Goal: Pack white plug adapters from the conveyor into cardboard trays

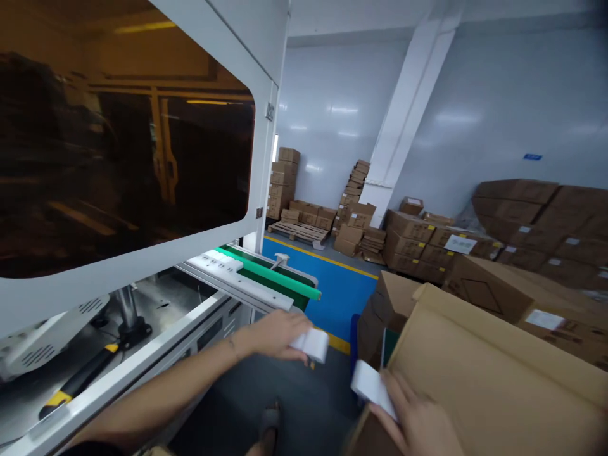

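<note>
My left hand (280,335) is closed around a small white box (314,346), just beyond the end of the machine's conveyor (256,290). In my right hand (413,411) is another small white box (373,386), gripped between thumb and fingers. That hand is beside an open cardboard carton (494,367) at the lower right, whose raised flap fills much of that corner. Both white boxes are slightly blurred, and no print on them can be read. The inside of the carton is mostly hidden.
A white machine with a dark amber window (171,145) stands on the left. A green rail (280,278) sticks out over its conveyor. Stacked cartons (413,240) line the wall, with a wooden pallet (297,233) farther back. A foot (270,418) shows on the grey floor.
</note>
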